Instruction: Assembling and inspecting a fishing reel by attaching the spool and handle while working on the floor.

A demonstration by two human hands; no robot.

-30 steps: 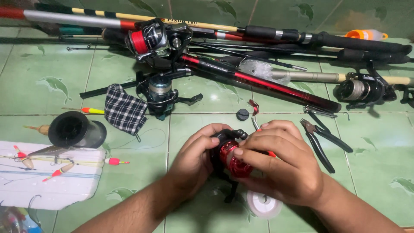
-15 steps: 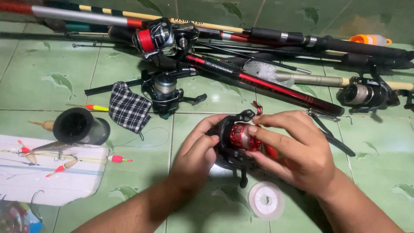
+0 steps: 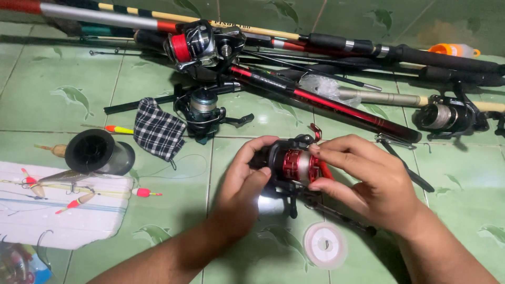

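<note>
A black spinning reel with a red spool (image 3: pixel 294 164) is held just above the green tiled floor (image 3: pixel 63 100), between both hands. My left hand (image 3: pixel 244 176) cups the reel's left side, thumb and fingers around the body. My right hand (image 3: pixel 368 179) grips the right side, its fingertips resting on the red spool. Below the reel lies a small clear spool of fishing line (image 3: pixel 325 244). The reel's handle and foot are partly hidden by my fingers.
Several fishing rods (image 3: pixel 326 100) lie across the back with other reels: a red-spooled one (image 3: pixel 197 44), a black one (image 3: pixel 202 108), another at right (image 3: pixel 447 115). A checked cloth (image 3: pixel 157 131), black line spool (image 3: pixel 97 152), white foam with floats (image 3: pixel 58 208) and pliers (image 3: pixel 405 163) are nearby.
Both hands have lifted the reel up and slightly away from me. The red spool now shows more between the fingers, and the clear line spool below is uncovered.
</note>
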